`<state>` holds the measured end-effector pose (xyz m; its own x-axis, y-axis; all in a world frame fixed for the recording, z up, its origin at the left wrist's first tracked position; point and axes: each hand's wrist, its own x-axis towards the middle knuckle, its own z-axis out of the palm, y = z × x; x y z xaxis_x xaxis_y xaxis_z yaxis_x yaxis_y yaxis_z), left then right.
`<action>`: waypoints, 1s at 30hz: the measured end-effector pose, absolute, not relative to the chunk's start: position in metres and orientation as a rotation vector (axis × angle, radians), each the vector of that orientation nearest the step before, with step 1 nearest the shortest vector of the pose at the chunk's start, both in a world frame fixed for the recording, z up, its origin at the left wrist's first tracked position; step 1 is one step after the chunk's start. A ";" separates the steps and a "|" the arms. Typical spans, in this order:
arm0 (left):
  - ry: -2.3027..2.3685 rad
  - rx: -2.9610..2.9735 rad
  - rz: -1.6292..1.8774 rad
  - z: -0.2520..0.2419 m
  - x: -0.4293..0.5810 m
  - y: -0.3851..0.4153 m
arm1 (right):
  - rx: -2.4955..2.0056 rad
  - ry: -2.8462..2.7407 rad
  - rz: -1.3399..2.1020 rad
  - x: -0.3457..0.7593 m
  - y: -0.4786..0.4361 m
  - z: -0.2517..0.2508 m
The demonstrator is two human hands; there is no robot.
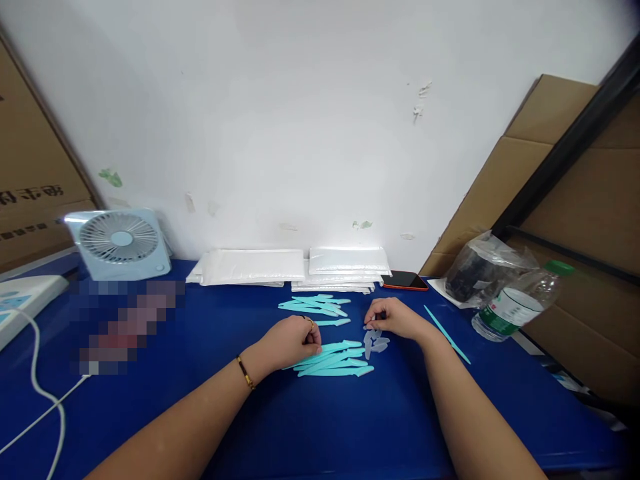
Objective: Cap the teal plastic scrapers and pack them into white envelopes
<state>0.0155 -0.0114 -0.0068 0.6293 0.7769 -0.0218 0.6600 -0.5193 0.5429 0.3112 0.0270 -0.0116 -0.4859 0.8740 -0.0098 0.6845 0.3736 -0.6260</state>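
My left hand (295,341) is closed, its thumb and fingers pinched on the handle end of a turquoise eyebrow razor (330,349) at the top of the near pile. Several more razors (335,371) lie in that pile with their heads to the right. Behind my left hand is a second pile of turquoise razors (313,305), with one razor (333,323) lying apart in front of it. My right hand (393,316) is pinched shut over a small heap of clear plastic blade covers (379,343). Its fingertips seem to have a cover between them, mostly hidden.
White padded mailers (253,267) are stacked along the wall, beside a phone (407,280). A turquoise stick (447,333) lies right of my forearm. Further right are a plastic bottle (520,307) and a bagged cup (473,270). A fan (120,243) and white cable (36,360) are left.
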 end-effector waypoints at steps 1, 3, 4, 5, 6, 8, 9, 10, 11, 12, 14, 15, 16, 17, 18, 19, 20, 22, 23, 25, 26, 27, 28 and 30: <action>1.156 2.326 0.317 -0.008 0.016 -0.011 | -1.383 -2.303 0.815 0.310 0.028 -0.013; 1.204 2.326 0.365 -0.010 0.015 -0.009 | -1.412 -2.279 0.791 0.310 0.028 -0.016; 1.230 2.339 0.395 -0.011 0.014 -0.008 | -1.420 -2.270 0.770 0.310 0.029 -0.016; 1.262 2.356 0.425 -0.012 0.013 -0.007 | -1.420 -2.269 0.740 0.310 0.029 -0.016; 1.298 2.376 0.455 -0.013 0.013 -0.006 | -1.414 -2.276 0.700 0.309 0.028 -0.016; 1.359 2.412 0.498 -0.014 0.012 -0.003 | -1.389 -2.299 0.617 0.306 0.027 -0.015; 1.379 2.423 0.511 -0.015 0.012 -0.001 | -1.372 -2.311 0.593 0.304 0.027 -0.014; 1.393 2.430 0.517 -0.016 0.012 0.001 | -1.354 -2.319 0.586 0.301 0.026 -0.013; 1.405 2.434 0.518 -0.017 0.012 0.002 | -1.334 -2.322 0.598 0.297 0.025 -0.012; 1.415 2.437 0.519 -0.017 0.012 0.004 | -1.314 -2.322 0.622 0.294 0.024 -0.012; 1.429 2.442 0.522 -0.018 0.012 0.006 | -1.278 -2.323 0.671 0.288 0.022 -0.011; 1.432 2.444 0.522 -0.018 0.012 0.007 | -1.265 -2.323 0.684 0.286 0.021 -0.011; 1.431 2.445 0.523 -0.018 0.012 0.007 | -1.257 -2.323 0.687 0.284 0.021 -0.011; 1.429 2.446 0.522 -0.018 0.012 0.007 | -1.253 -2.323 0.683 0.283 0.021 -0.011; 1.426 2.447 0.521 -0.017 0.012 0.007 | -1.252 -2.321 0.676 0.283 0.020 -0.010; 1.425 2.448 0.519 -0.017 0.012 0.007 | -1.252 -2.318 0.668 0.282 0.020 -0.010; 1.424 2.449 0.518 -0.017 0.012 0.006 | -1.253 -2.316 0.663 0.282 0.020 -0.010; 1.423 2.452 0.519 -0.017 0.012 0.006 | -1.247 -2.318 0.659 0.279 0.019 -0.010; 1.420 2.453 0.522 -0.017 0.012 0.006 | -1.239 -2.323 0.658 0.277 0.019 -0.011; 1.407 2.459 0.527 -0.018 0.013 0.007 | -1.217 -2.341 0.649 0.271 0.019 -0.012; 1.403 2.463 0.528 -0.019 0.014 0.008 | -1.207 -2.350 0.641 0.268 0.020 -0.013; 1.405 2.467 0.526 -0.019 0.015 0.009 | -1.198 -2.356 0.627 0.264 0.021 -0.014; 1.413 2.470 0.523 -0.019 0.016 0.010 | -1.192 -2.358 0.612 0.262 0.022 -0.014; 1.453 2.468 0.544 -0.018 0.018 0.012 | -1.188 -2.350 0.576 0.261 0.023 -0.013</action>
<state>0.0182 0.0118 -0.0182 0.4408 0.8750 0.2003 0.7912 -0.4841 0.3737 0.2606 0.0231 -0.0127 -0.5326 0.8232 0.1967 0.6388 0.5435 -0.5445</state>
